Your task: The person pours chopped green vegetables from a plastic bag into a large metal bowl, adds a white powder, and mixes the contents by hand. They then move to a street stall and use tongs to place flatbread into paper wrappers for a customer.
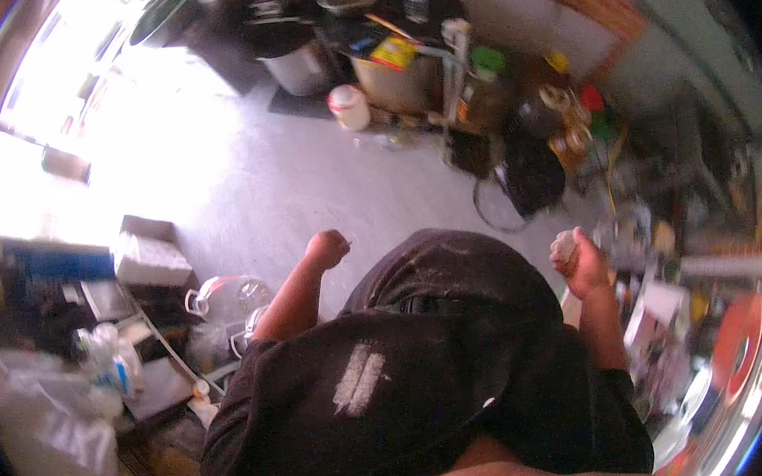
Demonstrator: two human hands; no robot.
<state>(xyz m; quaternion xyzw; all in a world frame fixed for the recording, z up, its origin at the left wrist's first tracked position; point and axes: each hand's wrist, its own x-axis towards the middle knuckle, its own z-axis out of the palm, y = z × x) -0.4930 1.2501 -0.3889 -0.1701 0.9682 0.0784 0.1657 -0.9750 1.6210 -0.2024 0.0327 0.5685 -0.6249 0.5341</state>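
My left hand [328,250] is closed in a fist over the grey floor [267,201], left of my knees. A small, thin, pale tip sticks out past its fingers; what it belongs to is too small to tell. On the other side, my right hand [582,265] is raised beside my right thigh with its fingers curled. A greyish patch [564,246] shows at those fingers; I cannot tell whether it is a held lump or dust on the skin. Dark clothing with a pale smeared mark [360,378] covers my body between the hands.
Large clear plastic bottles [238,294] and a white box [149,260] lie at the left. Ahead are a white tub with a red rim [348,107], big metal pots [393,82] and a black bag [531,172]. An orange-red disc-like thing [739,348] stands among clutter at right.
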